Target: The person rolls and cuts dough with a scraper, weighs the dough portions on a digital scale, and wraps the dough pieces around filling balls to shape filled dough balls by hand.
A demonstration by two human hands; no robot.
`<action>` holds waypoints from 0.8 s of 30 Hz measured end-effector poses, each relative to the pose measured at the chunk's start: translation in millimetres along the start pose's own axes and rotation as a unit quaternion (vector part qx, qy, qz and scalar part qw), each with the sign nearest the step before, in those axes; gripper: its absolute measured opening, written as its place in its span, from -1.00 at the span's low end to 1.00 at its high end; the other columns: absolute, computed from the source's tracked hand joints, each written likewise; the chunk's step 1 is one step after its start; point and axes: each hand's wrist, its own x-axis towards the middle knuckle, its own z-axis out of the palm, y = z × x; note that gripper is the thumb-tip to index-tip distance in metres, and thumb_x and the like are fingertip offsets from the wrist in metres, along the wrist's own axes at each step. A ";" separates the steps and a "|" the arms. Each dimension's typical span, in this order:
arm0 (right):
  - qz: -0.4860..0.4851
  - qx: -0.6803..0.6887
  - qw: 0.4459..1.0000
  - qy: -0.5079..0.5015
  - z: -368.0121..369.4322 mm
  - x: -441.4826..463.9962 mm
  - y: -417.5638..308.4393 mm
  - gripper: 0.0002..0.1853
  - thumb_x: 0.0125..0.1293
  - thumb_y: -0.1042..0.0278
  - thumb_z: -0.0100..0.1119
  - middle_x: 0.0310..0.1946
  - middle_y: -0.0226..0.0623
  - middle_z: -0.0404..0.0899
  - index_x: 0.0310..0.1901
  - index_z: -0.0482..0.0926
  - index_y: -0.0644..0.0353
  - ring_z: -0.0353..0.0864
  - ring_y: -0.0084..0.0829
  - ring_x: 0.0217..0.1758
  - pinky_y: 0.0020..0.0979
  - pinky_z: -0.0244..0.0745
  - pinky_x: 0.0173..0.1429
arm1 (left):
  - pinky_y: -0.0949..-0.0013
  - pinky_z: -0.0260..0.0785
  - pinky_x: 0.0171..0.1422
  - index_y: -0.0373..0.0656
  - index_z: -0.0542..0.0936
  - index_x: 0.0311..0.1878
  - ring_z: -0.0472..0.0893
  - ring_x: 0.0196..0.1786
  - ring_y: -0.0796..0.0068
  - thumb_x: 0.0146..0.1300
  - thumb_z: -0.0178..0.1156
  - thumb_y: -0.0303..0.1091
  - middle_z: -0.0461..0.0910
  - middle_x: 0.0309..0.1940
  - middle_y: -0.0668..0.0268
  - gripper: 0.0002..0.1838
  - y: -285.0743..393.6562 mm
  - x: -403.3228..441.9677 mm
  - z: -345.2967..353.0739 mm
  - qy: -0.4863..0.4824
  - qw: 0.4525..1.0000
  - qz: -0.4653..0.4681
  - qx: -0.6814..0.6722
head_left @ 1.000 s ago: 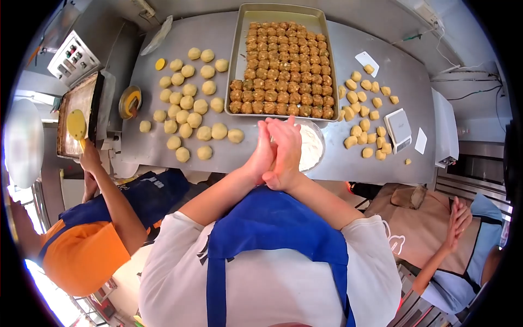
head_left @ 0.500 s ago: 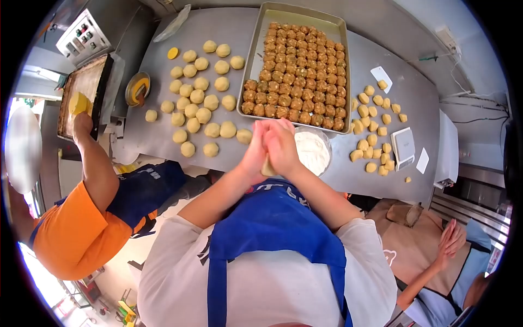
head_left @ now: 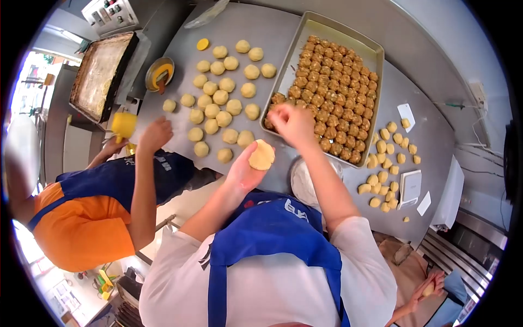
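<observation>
A flattened round of pale dough point(head_left: 262, 156) lies across the palm and fingers of my left hand point(head_left: 245, 170), which holds it at the table's near edge. My right hand point(head_left: 295, 126) reaches over the near left corner of a metal tray point(head_left: 376, 54). Its fingers are curled together among the brown filling balls point(head_left: 332, 87) there, and whatever is between the fingertips is hidden. Below my right forearm stands a bowl of white flour point(head_left: 306, 182), partly covered by the arm. Several round dough balls point(head_left: 226, 84) sit on the table to the left of the tray.
Small dough pieces point(head_left: 382, 147), a white scale point(head_left: 409, 188) and a white scraper point(head_left: 406, 115) are at the right. Leftward are a metal bowl point(head_left: 159, 73) and a baking pan point(head_left: 103, 76). A co-worker in an orange sleeve point(head_left: 81, 229) stands left; another person's hands point(head_left: 427, 289) hold dough at lower right.
My hands, pressed together around dough before, have parted. The left now holds the dough flattened; the right has moved to the tray. The left co-worker's hand has left the baking pan. The view has turned.
</observation>
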 end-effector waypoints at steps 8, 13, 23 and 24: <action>-0.156 -0.279 0.933 0.164 36.6 84.6 78.6 -0.52 0.26 -0.02 0.07 0.33 0.11 0.21 -0.06 0.63 0.28 -0.07 0.01 0.50 0.18 -0.22 0.46 | 0.12 0.40 0.23 -0.23 0.40 0.17 0.53 0.12 0.25 0.43 0.03 -0.20 0.53 0.06 0.19 -0.63 9.1 -9.0 -27.9 0.027 0.991 0.041 0.127; -0.181 -0.238 0.940 0.165 44.5 83.2 92.0 -0.51 0.23 0.03 0.12 0.31 0.10 0.24 0.00 0.54 0.32 -0.02 0.01 0.48 0.21 -0.21 0.45 | 0.19 0.46 0.15 -0.22 0.42 0.16 0.58 0.04 0.30 0.42 0.06 -0.19 0.55 0.03 0.23 -0.63 2.3 -6.4 -21.1 0.045 0.984 0.070 0.160; -0.138 -0.307 0.936 0.106 11.3 101.7 76.1 -0.47 0.11 -0.10 0.30 0.43 0.10 0.00 0.00 0.64 0.12 -0.21 0.02 0.54 0.21 -0.20 0.45 | 0.13 0.42 0.26 -0.23 0.41 0.19 0.56 0.14 0.27 0.44 0.01 -0.20 0.53 0.11 0.22 -0.62 -10.9 -9.2 -3.6 0.006 0.994 -0.026 0.109; -0.116 -0.303 0.940 0.108 9.8 103.3 75.2 -0.48 0.11 -0.09 0.31 0.43 0.10 0.00 0.00 0.64 0.09 -0.20 0.02 0.53 0.20 -0.20 0.44 | 0.12 0.42 0.26 -0.22 0.41 0.19 0.56 0.14 0.27 0.44 0.01 -0.20 0.53 0.11 0.22 -0.62 -12.0 -12.1 -6.2 0.012 0.994 -0.033 0.100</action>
